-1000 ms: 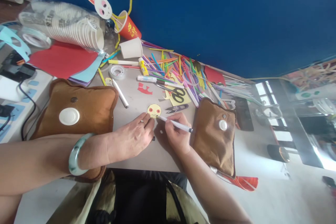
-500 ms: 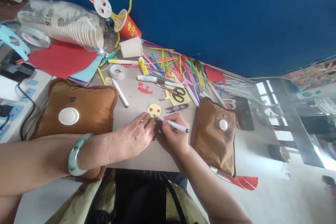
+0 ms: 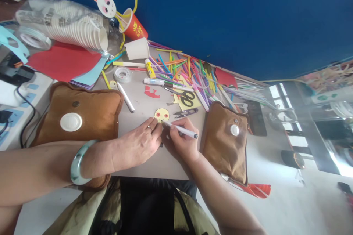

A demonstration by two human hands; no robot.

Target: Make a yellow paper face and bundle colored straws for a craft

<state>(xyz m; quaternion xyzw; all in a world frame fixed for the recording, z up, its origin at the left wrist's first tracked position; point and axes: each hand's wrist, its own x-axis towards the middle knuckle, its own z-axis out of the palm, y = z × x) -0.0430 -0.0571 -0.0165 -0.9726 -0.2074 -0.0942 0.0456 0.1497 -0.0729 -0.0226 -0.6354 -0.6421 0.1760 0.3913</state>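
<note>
Blue cut-out (image 3: 21, 50): far left, paper, beside red sheet.
Red sheet (image 3: 64, 62): flat, over a pale blue sheet (image 3: 89, 73).
Paper cups (image 3: 79, 31): nested stack on its side, clear plastic wrap, behind red sheet.
Left brown cushion (image 3: 91, 106): round white cap on top; left forearm lies across its near part.
Rabbit face (image 3: 106, 5): white, long ears, at the wall side with the red cup (image 3: 138, 27).
Tape roll (image 3: 117, 76): flat on tabletop (image 3: 142, 108), near the left cushion.
White marker (image 3: 125, 97): lying loose, just beside left cushion.
Left hand (image 3: 138, 141): ring and jade-look bangle; fingers bunched, next to no gap, tips on lower left edge of yellow face; pinch or plain press, can't tell.
Yellow face (image 3: 161, 111): small round paper, on tabletop between the hands, two red eyes, dark mouth mark; lower edge partly covered by fingers.
Right hand (image 3: 182, 140): fingers closed round white pen (image 3: 187, 132), writing grip, tip at lower part of face.
Snips (image 3: 186, 113): just beyond right hand.
Black scissors (image 3: 187, 100): on yellow paper, handles toward right.
Right brown cushion (image 3: 224, 143): right of right hand, apart, white cap too.
</note>
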